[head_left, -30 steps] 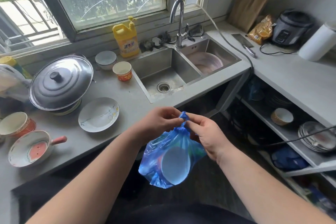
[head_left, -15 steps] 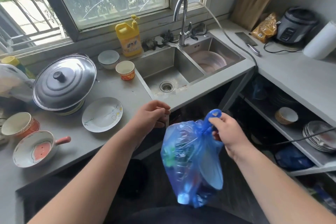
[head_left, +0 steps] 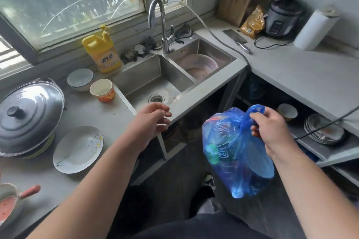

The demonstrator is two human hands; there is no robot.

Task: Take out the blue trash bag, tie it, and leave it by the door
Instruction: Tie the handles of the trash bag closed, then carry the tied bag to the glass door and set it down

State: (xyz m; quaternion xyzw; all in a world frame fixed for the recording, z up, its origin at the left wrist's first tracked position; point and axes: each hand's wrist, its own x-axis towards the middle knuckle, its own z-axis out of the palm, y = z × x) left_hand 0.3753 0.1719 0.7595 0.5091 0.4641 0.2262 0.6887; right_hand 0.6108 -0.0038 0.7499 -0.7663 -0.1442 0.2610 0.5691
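The blue trash bag [head_left: 235, 153] hangs in the air in front of the counter corner, full of rubbish, its neck gathered into a knot with a loop on top. My right hand [head_left: 270, 128] grips that knotted neck and carries the bag's weight. My left hand [head_left: 150, 122] is off the bag, to its left over the sink's front edge, fingers loosely curled and apart with nothing in them. No door is in view.
A double sink [head_left: 155, 83] with a tap sits ahead. The counter [head_left: 93, 114] at left holds a lidded pot [head_left: 29, 116], a white plate [head_left: 77, 149], a paper cup [head_left: 103, 90] and a yellow detergent bottle [head_left: 101, 52]. Open shelves with dishes [head_left: 322, 132] lie at right.
A second ago both hands were pinching the bag's neck. My left hand has let go and drifted left; my right hand has swung the hanging bag rightwards.
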